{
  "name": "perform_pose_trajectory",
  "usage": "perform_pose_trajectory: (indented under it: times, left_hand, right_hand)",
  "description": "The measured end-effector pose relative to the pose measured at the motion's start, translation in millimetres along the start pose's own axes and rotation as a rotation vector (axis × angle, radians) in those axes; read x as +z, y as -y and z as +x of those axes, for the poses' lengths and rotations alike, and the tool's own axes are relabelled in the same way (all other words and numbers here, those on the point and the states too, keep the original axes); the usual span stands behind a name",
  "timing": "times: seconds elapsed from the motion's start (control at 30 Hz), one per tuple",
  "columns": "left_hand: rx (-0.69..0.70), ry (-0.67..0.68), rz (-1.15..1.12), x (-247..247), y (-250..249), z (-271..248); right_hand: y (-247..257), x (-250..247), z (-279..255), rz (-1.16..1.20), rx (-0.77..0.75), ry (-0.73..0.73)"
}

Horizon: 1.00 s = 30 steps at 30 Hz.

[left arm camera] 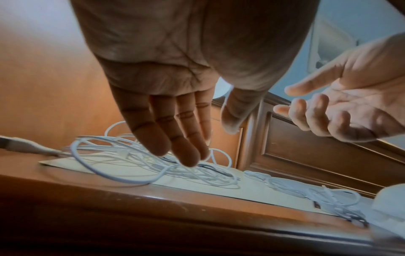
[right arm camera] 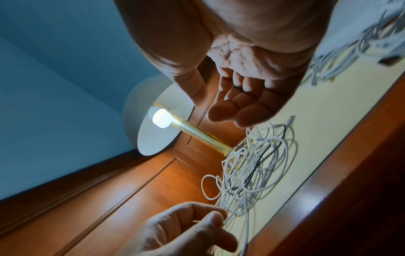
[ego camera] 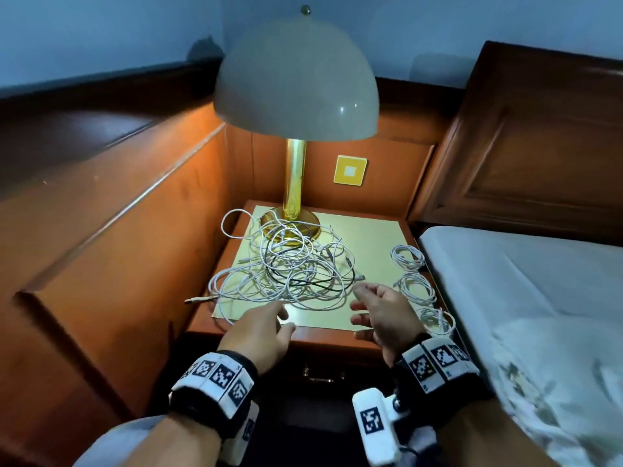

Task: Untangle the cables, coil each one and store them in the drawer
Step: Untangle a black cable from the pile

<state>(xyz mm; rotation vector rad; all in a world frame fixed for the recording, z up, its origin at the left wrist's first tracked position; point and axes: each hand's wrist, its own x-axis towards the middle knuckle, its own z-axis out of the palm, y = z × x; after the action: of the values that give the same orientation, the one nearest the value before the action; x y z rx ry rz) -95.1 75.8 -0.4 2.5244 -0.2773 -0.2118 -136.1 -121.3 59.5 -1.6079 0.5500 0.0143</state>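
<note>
A tangle of white cables (ego camera: 286, 267) with one black cable in it lies on the nightstand top (ego camera: 377, 237), against the lamp base. Three coiled white cables (ego camera: 416, 286) sit in a row along the right edge. My left hand (ego camera: 285, 318) hovers at the tangle's near edge with straight fingers (left arm camera: 186, 152) just above the loops (left arm camera: 153, 166), holding nothing. To the right of the tangle, my right hand (ego camera: 359, 311) is held palm inward, its fingers (right arm camera: 221, 112) loosely bent and empty. The drawer front (ego camera: 323, 362) below is closed and shows a brass handle.
A brass lamp (ego camera: 296, 183) with a white dome shade stands at the back of the nightstand. Wooden wall panels close off the left and back. A bed (ego camera: 526, 298) with a wooden headboard borders the right side. One cable plug (ego camera: 199, 300) overhangs the left edge.
</note>
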Motion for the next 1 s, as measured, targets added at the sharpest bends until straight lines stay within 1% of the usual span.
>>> perform_pose_trajectory:
  times: [0.07,0.2,0.3,0.4,0.5,0.57,0.63,0.77,0.87,1.0]
  left_hand:
    - [-0.014,-0.026,0.012,-8.6,14.5,6.9]
    - [-0.042,-0.097,0.072,-17.8,33.5,25.0]
    - [-0.054,-0.077,0.081,-15.0,45.0,40.0]
    - [-0.073,-0.029,0.174,-11.1,51.0,51.0]
    - [-0.075,-0.047,0.193,-11.5,52.6,58.2]
    - [-0.091,-0.091,0.16,-14.5,54.3,60.9]
    - [-0.089,-0.116,0.101,-18.2,53.5,59.1]
    - [-0.038,-0.16,-0.004,-21.9,44.1,50.2]
    - [0.015,-0.206,-0.077,-20.4,38.2,47.1]
    - [0.112,-0.174,-0.033,-16.2,29.2,40.9]
  right_hand:
    - [1.6,16.3,13.1,-0.051,-0.03,0.043]
    - [8.9,41.9,40.4,-0.19,-0.176,0.154]
    - [6.3,57.1,63.4,-0.37,-0.241,0.195]
    - [-2.4,69.2,85.2,-0.508,-0.218,0.236]
    - [-14.0,75.8,103.2,-0.675,-0.15,0.274]
    - [-19.0,74.3,114.1,-0.751,-0.122,0.259]
    - [-20.1,66.8,121.5,-0.769,-0.116,0.221]
    - [-18.0,47.7,126.1,-0.867,-0.126,0.148]
    - [-18.8,37.6,125.4,-0.924,-0.084,0.131]
    - [-20.0,31.9,126.6,-0.955,-0.09,0.096]
